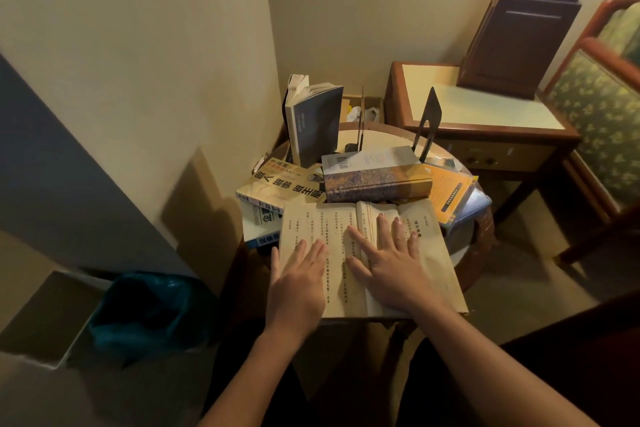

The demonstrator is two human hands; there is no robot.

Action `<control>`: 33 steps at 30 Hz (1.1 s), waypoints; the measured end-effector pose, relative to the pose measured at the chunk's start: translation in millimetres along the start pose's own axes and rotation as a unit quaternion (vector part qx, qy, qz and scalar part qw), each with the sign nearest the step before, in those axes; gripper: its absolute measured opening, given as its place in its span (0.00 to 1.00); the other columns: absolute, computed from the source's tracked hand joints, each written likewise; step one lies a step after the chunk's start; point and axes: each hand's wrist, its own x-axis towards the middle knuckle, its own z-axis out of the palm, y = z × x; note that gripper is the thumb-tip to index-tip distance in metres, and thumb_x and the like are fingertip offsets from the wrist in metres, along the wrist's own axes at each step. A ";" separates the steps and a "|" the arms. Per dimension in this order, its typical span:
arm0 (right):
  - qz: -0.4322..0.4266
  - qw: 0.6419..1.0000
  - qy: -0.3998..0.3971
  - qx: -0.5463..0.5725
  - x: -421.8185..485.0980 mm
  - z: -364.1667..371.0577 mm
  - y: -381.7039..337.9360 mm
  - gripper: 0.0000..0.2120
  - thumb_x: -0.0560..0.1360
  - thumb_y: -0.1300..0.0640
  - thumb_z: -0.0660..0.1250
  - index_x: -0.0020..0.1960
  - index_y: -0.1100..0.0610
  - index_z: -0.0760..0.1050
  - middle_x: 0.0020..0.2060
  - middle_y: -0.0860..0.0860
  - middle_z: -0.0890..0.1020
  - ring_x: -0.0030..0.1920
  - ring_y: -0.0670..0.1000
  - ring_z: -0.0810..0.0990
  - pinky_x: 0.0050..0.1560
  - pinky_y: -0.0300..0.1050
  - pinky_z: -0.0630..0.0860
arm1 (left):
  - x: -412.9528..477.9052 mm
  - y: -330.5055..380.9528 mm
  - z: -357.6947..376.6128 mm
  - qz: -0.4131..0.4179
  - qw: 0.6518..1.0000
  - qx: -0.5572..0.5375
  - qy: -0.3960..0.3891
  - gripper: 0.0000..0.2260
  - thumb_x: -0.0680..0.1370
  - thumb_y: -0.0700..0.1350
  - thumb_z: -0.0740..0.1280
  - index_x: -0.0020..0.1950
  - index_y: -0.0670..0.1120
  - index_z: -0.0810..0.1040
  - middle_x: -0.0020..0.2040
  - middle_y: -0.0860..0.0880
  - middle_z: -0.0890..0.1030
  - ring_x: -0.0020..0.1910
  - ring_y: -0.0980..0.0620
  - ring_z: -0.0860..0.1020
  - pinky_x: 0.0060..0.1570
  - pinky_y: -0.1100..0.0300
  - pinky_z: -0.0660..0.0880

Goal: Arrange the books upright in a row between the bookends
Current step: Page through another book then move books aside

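An open yellowed book (332,218) lies flat at the near edge of a small round table (460,256). My left hand (298,274) rests flat on its left page and my right hand (391,260) lies flat across the middle and right page. Behind it a thick book (377,180) lies on its side, and a cream book with large black characters (280,184) sits on a white one (259,222). A dark grey book (315,125) stands upright at the back left. Two black bookends (429,118) (361,121) stand at the back. Orange and blue books (453,198) lie at the right.
A wall corner is close on the left. A bin with a blue bag (149,315) stands on the floor at the lower left. A wooden side table (485,107) with a dark box stands behind on the right, next to a patterned chair (602,114).
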 end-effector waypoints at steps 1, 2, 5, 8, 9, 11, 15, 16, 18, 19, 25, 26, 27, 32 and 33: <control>0.000 1.000 0.001 0.000 -0.1 0.3 0.2 0.30 0.77 0.27 0.41 0.75 0.28 0.34 0.79 0.52 0.32 0.75 0.59 0.25 0.74 0.64 0.29 | -10.2 1.5 2.0 -0.004 1.000 -0.008 0.006 0.23 0.84 0.47 0.53 0.80 0.54 0.56 0.79 0.58 0.59 0.80 0.55 0.53 0.78 0.39 0.44; 0.000 1.000 0.002 0.000 0.0 0.7 0.1 0.30 0.77 0.27 0.41 0.75 0.28 0.33 0.78 0.52 0.32 0.75 0.59 0.25 0.74 0.64 0.29 | -18.5 2.5 4.0 -0.009 1.000 -0.012 0.010 0.23 0.84 0.47 0.54 0.80 0.54 0.57 0.79 0.58 0.60 0.80 0.55 0.53 0.78 0.38 0.45; -0.001 1.000 0.002 0.003 -0.2 1.0 0.1 0.30 0.77 0.27 0.40 0.75 0.28 0.33 0.78 0.52 0.31 0.75 0.58 0.25 0.74 0.64 0.29 | -25.7 4.1 6.4 -0.022 1.000 -0.013 0.019 0.24 0.83 0.46 0.55 0.80 0.54 0.58 0.78 0.57 0.62 0.79 0.55 0.55 0.78 0.37 0.45; -0.003 1.000 0.006 0.004 -1.0 1.3 0.4 0.29 0.77 0.27 0.40 0.75 0.28 0.33 0.79 0.52 0.32 0.75 0.58 0.25 0.75 0.64 0.30 | -9.6 6.6 3.4 -0.027 1.000 -0.002 0.016 0.24 0.83 0.45 0.56 0.80 0.53 0.59 0.78 0.56 0.62 0.79 0.54 0.56 0.77 0.37 0.45; -0.003 1.000 0.007 0.004 -1.3 1.7 0.3 0.29 0.77 0.27 0.39 0.75 0.28 0.33 0.79 0.52 0.32 0.76 0.58 0.25 0.75 0.64 0.30 | -0.7 7.4 2.0 -0.028 1.000 0.007 0.010 0.24 0.83 0.45 0.56 0.80 0.53 0.58 0.79 0.56 0.61 0.80 0.55 0.54 0.77 0.37 0.44; -0.002 1.000 0.007 0.003 -1.1 1.5 -0.1 0.29 0.77 0.27 0.39 0.75 0.28 0.33 0.79 0.52 0.33 0.76 0.58 0.26 0.75 0.64 0.30 | 21.3 8.3 -0.8 -0.030 0.999 0.021 0.001 0.25 0.84 0.45 0.53 0.81 0.53 0.55 0.80 0.56 0.58 0.80 0.55 0.52 0.77 0.37 0.43; 0.002 1.000 -0.001 0.004 -0.9 -0.5 -0.3 0.29 0.77 0.27 0.39 0.74 0.28 0.33 0.79 0.52 0.33 0.76 0.58 0.26 0.75 0.64 0.30 | 57.4 6.2 -3.3 -0.032 0.999 0.021 -0.018 0.24 0.84 0.46 0.51 0.81 0.53 0.53 0.81 0.56 0.55 0.80 0.55 0.50 0.77 0.37 0.43; 0.002 1.000 -0.002 0.003 -1.0 -0.5 -0.1 0.29 0.77 0.27 0.39 0.74 0.28 0.33 0.79 0.52 0.33 0.76 0.58 0.25 0.75 0.64 0.30 | 60.7 5.4 -2.3 -0.033 0.999 0.015 -0.017 0.24 0.84 0.46 0.51 0.81 0.53 0.53 0.81 0.56 0.55 0.80 0.55 0.50 0.77 0.37 0.43; 0.002 1.000 -0.004 0.005 -0.8 -0.3 -0.2 0.29 0.77 0.27 0.40 0.74 0.28 0.33 0.79 0.52 0.32 0.75 0.58 0.25 0.75 0.65 0.30 | 58.1 4.1 0.3 -0.033 0.999 0.011 -0.011 0.24 0.85 0.46 0.50 0.81 0.53 0.52 0.81 0.55 0.54 0.80 0.55 0.49 0.77 0.38 0.44; 0.002 1.000 -0.004 0.006 -0.6 0.1 -0.1 0.29 0.77 0.27 0.40 0.74 0.28 0.33 0.79 0.52 0.32 0.75 0.58 0.25 0.75 0.65 0.31 | 52.6 4.0 2.0 -0.032 0.999 0.011 -0.006 0.24 0.85 0.47 0.50 0.82 0.52 0.52 0.81 0.55 0.54 0.80 0.55 0.49 0.78 0.39 0.44; 0.002 1.000 -0.003 0.004 -1.4 0.4 0.5 0.29 0.77 0.27 0.40 0.75 0.28 0.33 0.78 0.52 0.31 0.75 0.58 0.25 0.75 0.64 0.30 | -12.3 9.5 3.3 -0.032 0.998 -0.045 0.009 0.22 0.85 0.51 0.51 0.80 0.55 0.56 0.79 0.59 0.55 0.80 0.58 0.49 0.78 0.44 0.40; 0.001 1.000 -0.003 0.004 -1.5 0.3 0.5 0.29 0.77 0.27 0.40 0.75 0.28 0.33 0.78 0.52 0.31 0.75 0.58 0.24 0.75 0.64 0.30 | -22.0 9.5 3.3 -0.032 0.998 -0.049 0.005 0.22 0.85 0.52 0.51 0.80 0.56 0.56 0.78 0.60 0.55 0.79 0.58 0.49 0.78 0.44 0.40; 0.001 1.000 -0.002 0.004 -1.3 0.2 0.4 0.29 0.77 0.26 0.40 0.75 0.28 0.33 0.78 0.52 0.31 0.75 0.58 0.24 0.75 0.64 0.30 | -29.2 8.7 3.6 -0.032 0.998 -0.051 0.005 0.22 0.85 0.53 0.51 0.80 0.56 0.56 0.78 0.61 0.54 0.79 0.59 0.49 0.78 0.44 0.39; 0.002 1.000 -0.004 0.006 -0.6 0.7 0.3 0.30 0.76 0.26 0.39 0.75 0.28 0.33 0.78 0.52 0.31 0.75 0.58 0.24 0.75 0.65 0.30 | -20.0 3.3 3.5 -0.035 0.997 -0.064 -0.005 0.22 0.85 0.52 0.52 0.80 0.57 0.55 0.79 0.60 0.54 0.80 0.57 0.47 0.79 0.45 0.42; 0.002 1.000 -0.005 0.005 -0.4 0.4 0.2 0.30 0.76 0.26 0.39 0.75 0.28 0.33 0.78 0.52 0.32 0.75 0.58 0.25 0.75 0.65 0.30 | -12.0 3.0 2.5 -0.033 0.997 -0.069 -0.011 0.22 0.85 0.52 0.52 0.80 0.56 0.55 0.79 0.59 0.55 0.80 0.56 0.47 0.79 0.45 0.44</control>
